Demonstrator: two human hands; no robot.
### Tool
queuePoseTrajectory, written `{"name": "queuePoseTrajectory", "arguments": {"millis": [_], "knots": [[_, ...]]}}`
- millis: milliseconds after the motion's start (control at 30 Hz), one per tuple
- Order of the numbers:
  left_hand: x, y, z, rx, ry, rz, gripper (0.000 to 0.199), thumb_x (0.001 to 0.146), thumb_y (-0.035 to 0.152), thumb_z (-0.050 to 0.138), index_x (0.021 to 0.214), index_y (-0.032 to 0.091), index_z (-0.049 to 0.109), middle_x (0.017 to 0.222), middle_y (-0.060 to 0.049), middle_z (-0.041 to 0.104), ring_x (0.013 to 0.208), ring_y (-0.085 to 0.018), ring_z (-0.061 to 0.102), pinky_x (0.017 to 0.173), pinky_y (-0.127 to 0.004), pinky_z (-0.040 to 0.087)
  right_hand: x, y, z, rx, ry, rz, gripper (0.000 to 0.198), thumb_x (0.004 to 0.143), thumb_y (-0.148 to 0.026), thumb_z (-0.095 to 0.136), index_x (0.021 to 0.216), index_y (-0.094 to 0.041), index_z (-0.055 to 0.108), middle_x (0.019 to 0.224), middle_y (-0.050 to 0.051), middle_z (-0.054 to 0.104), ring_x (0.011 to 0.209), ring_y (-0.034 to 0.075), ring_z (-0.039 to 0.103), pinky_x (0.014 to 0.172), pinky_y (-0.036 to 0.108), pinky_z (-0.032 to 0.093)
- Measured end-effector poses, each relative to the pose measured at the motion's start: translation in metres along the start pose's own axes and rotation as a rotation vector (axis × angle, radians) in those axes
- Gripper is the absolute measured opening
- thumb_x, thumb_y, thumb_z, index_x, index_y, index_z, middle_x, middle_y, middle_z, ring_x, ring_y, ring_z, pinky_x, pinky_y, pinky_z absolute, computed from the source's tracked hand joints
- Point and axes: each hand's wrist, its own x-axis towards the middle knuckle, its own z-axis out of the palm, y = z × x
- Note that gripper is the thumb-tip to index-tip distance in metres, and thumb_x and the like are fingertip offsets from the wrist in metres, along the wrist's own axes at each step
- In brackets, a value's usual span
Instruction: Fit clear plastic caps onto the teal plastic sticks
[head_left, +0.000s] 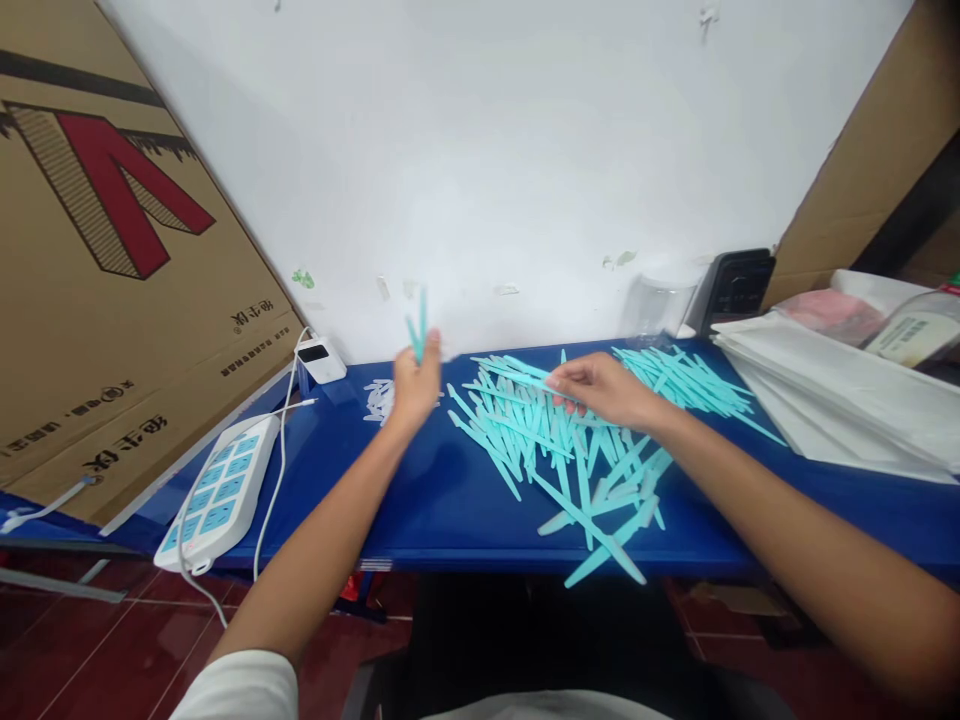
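My left hand (418, 385) is closed around a couple of slim turquoise sticks (422, 318), whose tips point up; motion blurs them. Over the middle of the table, my right hand (600, 388) pinches the end of another turquoise stick between thumb and fingers. Beneath it spreads a loose, criss-crossed pile of the same flat, tapered sticks (510, 425), some with whitish ends. A second, more evenly lined heap of sticks (682, 378) lies farther right. Just left of my left hand is a small pile of clear plastic pieces (380, 400).
On the blue table (420, 500), a white power strip (225, 490) with cables lies left, near a small white device (322, 360). A large cardboard box (135, 330) stands beyond it. At right are a clear container (664, 305), a black device (739, 285) and white bags (840, 400).
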Motion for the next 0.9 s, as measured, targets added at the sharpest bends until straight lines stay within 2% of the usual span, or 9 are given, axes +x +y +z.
{"name": "queuePoseTrajectory", "arguments": {"millis": [67,133,200,267,400,533,700,833,900], "knots": [[0.020,-0.005,-0.025,0.075,0.126,0.032,0.061,0.100,0.072,0.038,0.063,0.024,0.035,0.052,0.004,0.031,0.048,-0.013,0.031,0.049,-0.027,0.026,0.004,0.012,-0.019,-0.073,0.050,0.032,0.040,0.093,-0.056,0.064,0.087,-0.017,0.073,0.085,0.008,0.078,0.067,0.019,0.067,0.063,0.031,0.053],[0.033,-0.008,-0.046,0.330,0.126,0.125,0.060,0.101,0.066,0.039,0.060,0.023,0.036,0.053,0.002,0.036,0.051,-0.014,0.037,0.053,-0.028,0.028,0.007,0.024,-0.041,-0.206,0.128,0.061,0.038,0.097,-0.050,0.058,0.086,-0.017,0.073,0.086,0.009,0.078,0.072,0.021,0.069,0.068,0.031,0.052],[0.038,-0.011,-0.059,0.673,-0.003,0.184,0.058,0.102,0.060,0.041,0.060,0.021,0.045,0.056,-0.003,0.046,0.058,-0.018,0.047,0.059,-0.030,0.032,0.008,0.035,-0.062,-0.481,0.209,0.129,0.036,0.097,-0.045,0.056,0.080,-0.018,0.073,0.085,0.010,0.078,0.076,0.023,0.070,0.070,0.032,0.049],[0.036,-0.013,-0.062,0.978,-0.196,0.153,0.054,0.102,0.057,0.042,0.067,0.019,0.060,0.067,-0.010,0.060,0.070,-0.025,0.059,0.066,-0.032,0.038,0.007,0.043,-0.080,-0.723,0.246,0.246,0.034,0.097,-0.042,0.056,0.080,-0.018,0.073,0.088,0.011,0.079,0.079,0.024,0.069,0.069,0.033,0.044],[0.028,-0.016,-0.056,1.252,-0.427,0.011,0.059,0.100,0.062,0.040,0.092,0.015,0.074,0.095,-0.023,0.072,0.092,-0.037,0.069,0.078,-0.039,0.047,0.001,0.057,-0.105,-0.918,0.268,0.450,0.028,0.096,-0.038,0.058,0.093,-0.018,0.076,0.096,0.017,0.078,0.087,0.028,0.069,0.068,0.035,0.040],[0.028,-0.014,-0.058,1.302,-0.436,-0.018,0.064,0.097,0.069,0.042,0.093,0.014,0.075,0.095,-0.023,0.073,0.094,-0.039,0.070,0.078,-0.041,0.048,-0.005,0.064,-0.114,-0.947,0.278,0.527,0.027,0.092,-0.037,0.063,0.090,-0.015,0.077,0.093,0.021,0.076,0.081,0.029,0.068,0.066,0.036,0.039],[0.027,-0.010,-0.060,1.265,-0.343,0.041,0.069,0.096,0.076,0.038,0.087,0.016,0.072,0.089,-0.020,0.072,0.087,-0.036,0.068,0.073,-0.037,0.045,-0.007,0.060,-0.114,-0.943,0.314,0.557,0.028,0.090,-0.040,0.068,0.092,-0.015,0.079,0.096,0.020,0.077,0.086,0.031,0.069,0.066,0.036,0.039],[0.020,-0.005,-0.045,0.987,-0.324,0.177,0.061,0.102,0.068,0.034,0.086,0.019,0.066,0.078,-0.011,0.068,0.077,-0.027,0.064,0.069,-0.032,0.038,-0.005,0.048,-0.105,-0.894,0.368,0.407,0.034,0.095,-0.041,0.061,0.108,-0.015,0.078,0.107,0.017,0.077,0.094,0.027,0.068,0.073,0.035,0.043],[0.013,-0.002,-0.032,0.757,-0.377,0.243,0.057,0.106,0.061,0.030,0.084,0.020,0.063,0.073,-0.006,0.064,0.070,-0.022,0.060,0.067,-0.030,0.036,-0.004,0.043,-0.098,-0.777,0.239,0.247,0.035,0.093,-0.045,0.064,0.104,-0.016,0.079,0.102,0.013,0.078,0.091,0.026,0.068,0.076,0.034,0.045]]}}
